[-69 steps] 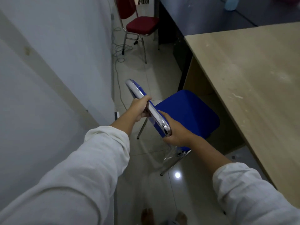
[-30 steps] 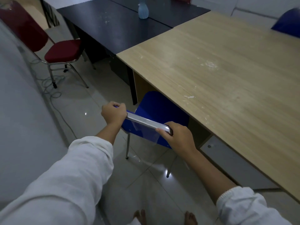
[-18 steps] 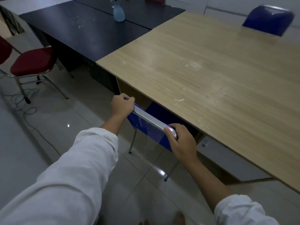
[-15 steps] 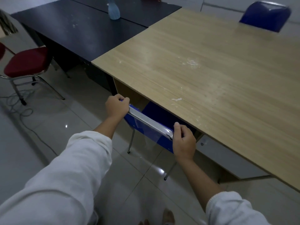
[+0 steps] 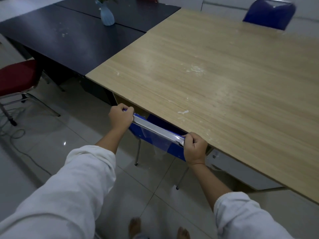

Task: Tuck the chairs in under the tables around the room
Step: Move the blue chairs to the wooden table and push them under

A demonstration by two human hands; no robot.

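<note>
A blue chair (image 5: pixel 151 135) with metal legs stands at the near edge of the light wooden table (image 5: pixel 215 80). Its seat is almost wholly hidden under the tabletop. Only the backrest, wrapped in clear plastic, and two legs show. My left hand (image 5: pixel 120 116) grips the left end of the backrest's top. My right hand (image 5: pixel 195 147) grips the right end, close to the table edge.
A red chair (image 5: pixel 15 78) stands out on the tiled floor at the left, beside a dark table (image 5: pixel 72 37) carrying a pale blue vase (image 5: pixel 107 16). Another blue chair (image 5: pixel 269 12) is at the wooden table's far side. A cable (image 5: pixel 22 149) lies on the floor at left.
The blue chair has slid forward under the wooden table, with both hands staying on its backrest. My view has swung from the wall round to face the tables.
</note>
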